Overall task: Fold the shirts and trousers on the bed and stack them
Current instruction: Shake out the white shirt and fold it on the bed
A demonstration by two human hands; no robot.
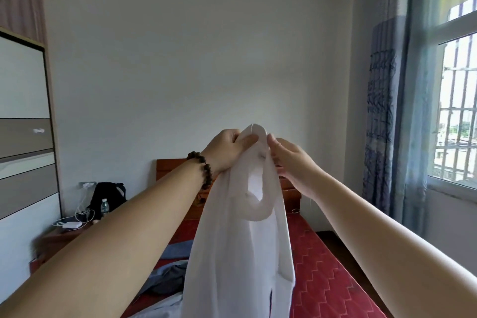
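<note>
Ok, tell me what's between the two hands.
In the head view, only the white shirt: its bunched top edge sits between the left hand, which grips it, and the right hand, whose fingertips touch it.

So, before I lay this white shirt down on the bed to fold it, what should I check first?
1. Left hand grips the white shirt at its top: ok.
2. Right hand has a firm hold: cannot tell, its fingertips only meet the cloth.
3. Shirt hangs straight: not ok, it is bunched.
4. Free space on the red bed: ok on the right side.
5. Grey clothes lie at the left: keep clear.
</note>
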